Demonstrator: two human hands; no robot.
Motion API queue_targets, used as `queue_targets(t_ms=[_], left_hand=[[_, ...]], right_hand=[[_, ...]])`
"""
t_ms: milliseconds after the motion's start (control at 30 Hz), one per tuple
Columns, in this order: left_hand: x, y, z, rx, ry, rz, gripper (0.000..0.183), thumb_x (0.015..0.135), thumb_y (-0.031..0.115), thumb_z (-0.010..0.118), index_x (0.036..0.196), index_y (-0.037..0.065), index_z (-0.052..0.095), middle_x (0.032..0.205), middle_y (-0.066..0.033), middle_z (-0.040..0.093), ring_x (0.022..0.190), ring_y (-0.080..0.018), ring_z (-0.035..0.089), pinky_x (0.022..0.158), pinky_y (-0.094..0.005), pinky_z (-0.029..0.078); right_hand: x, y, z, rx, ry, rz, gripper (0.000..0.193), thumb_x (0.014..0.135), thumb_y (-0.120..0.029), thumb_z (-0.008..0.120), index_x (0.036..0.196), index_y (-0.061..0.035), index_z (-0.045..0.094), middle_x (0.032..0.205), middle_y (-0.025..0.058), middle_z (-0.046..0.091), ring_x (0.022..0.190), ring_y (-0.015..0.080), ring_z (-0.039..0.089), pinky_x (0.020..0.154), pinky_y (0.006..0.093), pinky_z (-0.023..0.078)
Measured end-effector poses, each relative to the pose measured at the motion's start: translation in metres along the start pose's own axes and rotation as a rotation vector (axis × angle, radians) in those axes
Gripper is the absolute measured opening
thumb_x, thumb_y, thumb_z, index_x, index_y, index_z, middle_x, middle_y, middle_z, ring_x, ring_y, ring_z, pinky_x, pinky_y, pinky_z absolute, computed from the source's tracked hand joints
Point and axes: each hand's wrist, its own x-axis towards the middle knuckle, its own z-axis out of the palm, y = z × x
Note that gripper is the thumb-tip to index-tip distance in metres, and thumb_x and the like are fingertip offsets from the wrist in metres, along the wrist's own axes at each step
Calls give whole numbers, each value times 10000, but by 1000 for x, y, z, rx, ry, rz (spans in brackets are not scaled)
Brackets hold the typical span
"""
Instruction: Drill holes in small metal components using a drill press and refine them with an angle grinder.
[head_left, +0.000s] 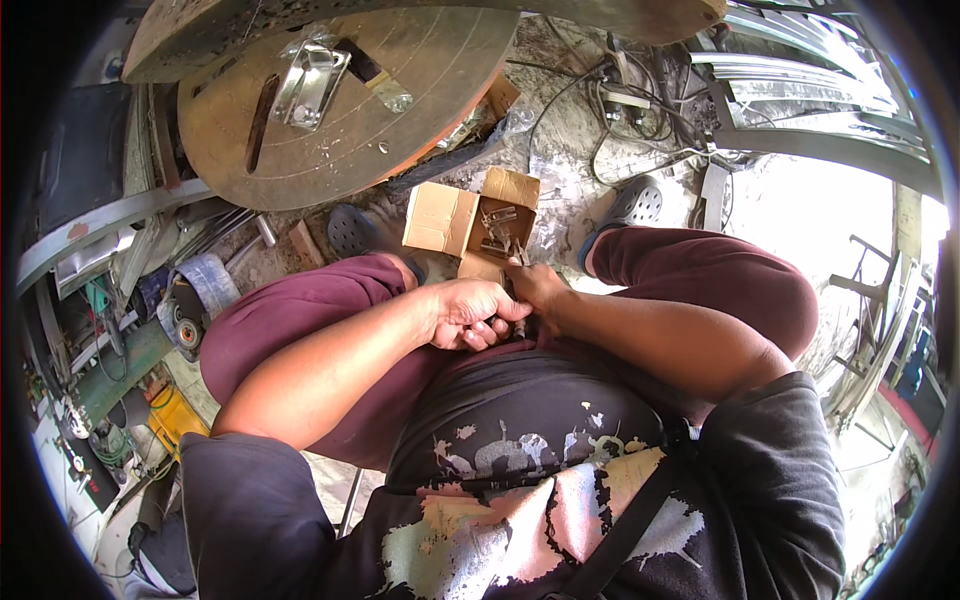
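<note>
Close together in front of my belly, both hands are closed. My left hand (pixel 470 312) has its fingers curled and its thumb pointing toward the other hand. My right hand (pixel 538 287) is bent around something mostly hidden by the fingers. A short greyish end piece (pixel 520 328) shows just below the two hands, but its kind cannot be made out. Just beyond them, an open cardboard box (pixel 440 217) sits on the floor between my feet. Small shiny metal parts (pixel 500 215) lie inside it, near my right fingertips.
A large round metal-topped table (pixel 350 130) stands at the far left, bearing a shiny metal bracket (pixel 312 85). Cables (pixel 640 100) tangle on the floor beyond my right foot. Metal profiles (pixel 800 75) are stacked far right. An angle grinder (pixel 188 330) lies left of my knee.
</note>
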Motion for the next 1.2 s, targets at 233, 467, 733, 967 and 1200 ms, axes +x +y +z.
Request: queue_targets(t_ms=[233, 467, 733, 967, 1200], left_hand=[[-3, -1, 1, 40, 29, 4, 234, 1050, 353, 651, 936, 163, 579, 693, 58, 470, 447, -7, 352, 381, -181, 281], [-4, -1, 3, 60, 63, -15, 298, 1015, 392, 696, 859, 174, 566, 640, 82, 418, 449, -19, 310, 393, -201, 259], [-16, -8, 3, 300, 203, 57, 461, 816, 456, 898, 711, 196, 533, 600, 90, 410, 487, -63, 310, 467, -262, 261], [-41, 13, 14, 999, 557, 33, 635, 837, 598, 823, 941, -18, 708, 677, -85, 628, 652, -196, 668, 603, -369, 544], [-98, 1, 53, 1564, 1328, 998, 381, 975, 306, 721, 1134, -31, 645, 982, -233, 725, 881, -393, 738, 783, -454, 597]], right_hand=[[-45, -35, -4, 149, 11, 218, 677, 1059, -563, 432, 1326, 31, 619, 1281, 224, 665, 1115, 375, 676, 871, 548, 535], [-37, -30, 0, 184, -4, 248, 666, 1060, -570, 437, 1343, 7, 612, 1306, 208, 650, 1172, 361, 639, 906, 581, 505], [8, 5, -4, 258, -93, 125, 650, 1032, -569, 541, 1333, 3, 616, 1288, 178, 654, 1138, 336, 639, 821, 568, 522], [9, -17, -17, 450, -179, 2, 377, 1026, -334, 645, 1161, 18, 667, 1033, 138, 716, 845, 245, 727, 689, 401, 612], [-34, -54, -38, 894, -245, -274, 365, 894, 74, 456, 1227, 158, 579, 1197, 269, 661, 1054, 400, 702, 954, 511, 616]])
